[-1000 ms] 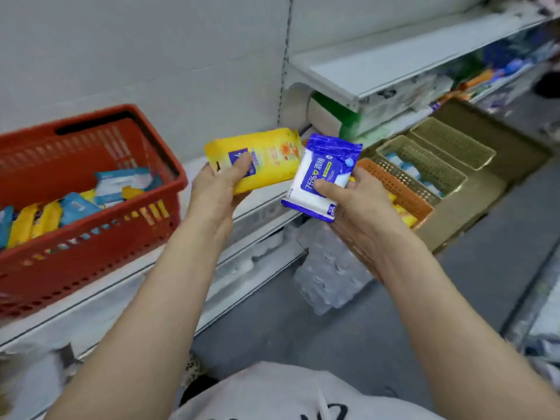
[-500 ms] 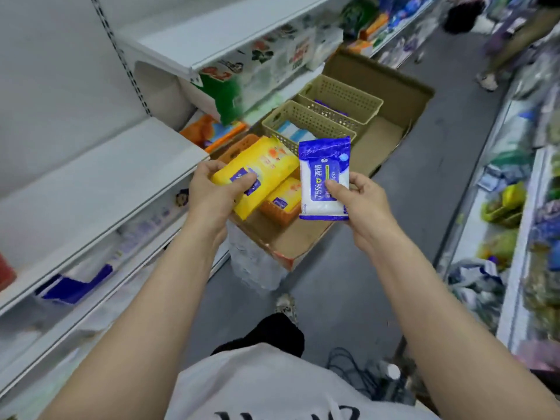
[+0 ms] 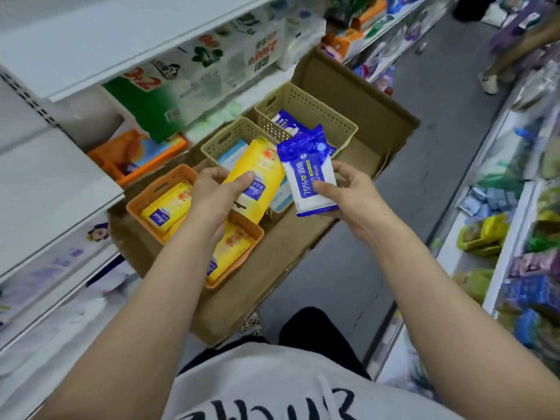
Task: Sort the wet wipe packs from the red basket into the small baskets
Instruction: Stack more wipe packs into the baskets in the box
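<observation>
Over the cardboard tray (image 3: 306, 262) on the aisle floor, both hands hold one wet wipe pack each. Left hand (image 3: 212, 201), grip clenched round the lower end of a yellow pack (image 3: 257, 177), thumb on its face, pack tilted up and away, hanging above the near end of the middle beige basket (image 3: 224, 140) and the far edge of the orange basket (image 3: 169, 189). Right hand (image 3: 351, 198), grip pinching a blue-and-white pack (image 3: 309, 174) marked 75%, thumb across its front, fingers behind; pack upright-ish, just right of the yellow pack, their edges touching or overlapping, cannot tell which. Three small baskets sit in a row inside the cardboard tray: orange basket nearest the person, holding several yellow packs (image 3: 166, 210); middle beige basket beyond it, holding pale blue-white packs, mostly hidden by the held yellow pack; far beige basket (image 3: 321, 116) at the tray's far end, holding blue-and-white packs (image 3: 288, 124). Blue-and-white pack in the right hand hangs over the tray between the middle and far beige baskets. Left of the tray, white store shelves (image 3: 60, 183) carrying green-and-white tissue bundles (image 3: 181, 86) and an orange tray (image 3: 121, 159) of goods. Right of the tray, grey floor (image 3: 424, 192), then a low shelf of blurred coloured goods. Red basket out of frame.
</observation>
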Demonstrator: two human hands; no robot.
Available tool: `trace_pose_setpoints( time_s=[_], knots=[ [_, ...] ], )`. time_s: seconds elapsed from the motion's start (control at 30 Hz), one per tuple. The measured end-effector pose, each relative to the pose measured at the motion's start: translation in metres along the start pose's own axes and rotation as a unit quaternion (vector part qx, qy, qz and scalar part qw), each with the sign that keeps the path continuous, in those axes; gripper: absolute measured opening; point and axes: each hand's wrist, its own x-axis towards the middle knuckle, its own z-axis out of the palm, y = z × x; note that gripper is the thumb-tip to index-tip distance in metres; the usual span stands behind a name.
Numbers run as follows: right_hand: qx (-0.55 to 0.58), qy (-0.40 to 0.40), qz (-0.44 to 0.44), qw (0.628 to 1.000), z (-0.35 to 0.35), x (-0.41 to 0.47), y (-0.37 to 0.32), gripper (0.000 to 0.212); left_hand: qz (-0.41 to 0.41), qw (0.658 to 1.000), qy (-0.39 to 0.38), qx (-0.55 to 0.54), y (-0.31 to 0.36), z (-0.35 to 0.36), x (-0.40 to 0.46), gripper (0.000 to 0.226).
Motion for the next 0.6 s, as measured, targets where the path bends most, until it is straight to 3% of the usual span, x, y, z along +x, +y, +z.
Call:
trace_pose_setpoints(
  time_s=[0.13,0.37,0.6],
  knots=[
    [-0.024,-0.035,-0.002,0.999,-0.022,0.06,-0.015,0.039,-0.015,1.0,0.014,-0.014,0.01,0.026,0.03,0.042],
    [-0.125,-0.095,-0.06,0.986,-0.065,0.216,-0.077,0.018,-0.029,0.995,0.088,-0.047,0.031,0.083,0.097,0.032],
    [-0.273,-0.178,-0.078,0.942,-0.096,0.37,-0.103,0.023,-0.07,0.972,0.192,-0.112,0.037,0.152,0.146,0.03]
  ],
)
